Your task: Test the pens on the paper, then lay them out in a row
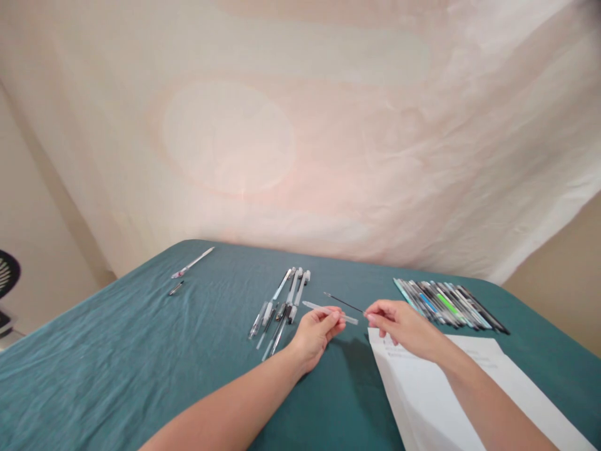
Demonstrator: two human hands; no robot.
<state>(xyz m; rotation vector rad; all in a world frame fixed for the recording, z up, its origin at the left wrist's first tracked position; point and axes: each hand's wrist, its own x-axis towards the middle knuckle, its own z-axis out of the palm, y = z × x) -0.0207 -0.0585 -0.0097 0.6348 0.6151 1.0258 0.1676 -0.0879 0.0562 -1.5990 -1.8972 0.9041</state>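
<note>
My left hand is closed in a pinch on a clear pen barrel that lies level over the teal cloth. My right hand pinches the end of a thin dark ink refill, which points up and left, close to the barrel. Both hands hover above the table's middle, a little apart from each other. Just left of my left hand lies a loose pile of several pens and pen parts.
A row of several assembled pens lies at the back right. A white sheet of paper sits under my right forearm. A single pen and a small dark piece lie at the back left. A pale cloth backdrop hangs behind.
</note>
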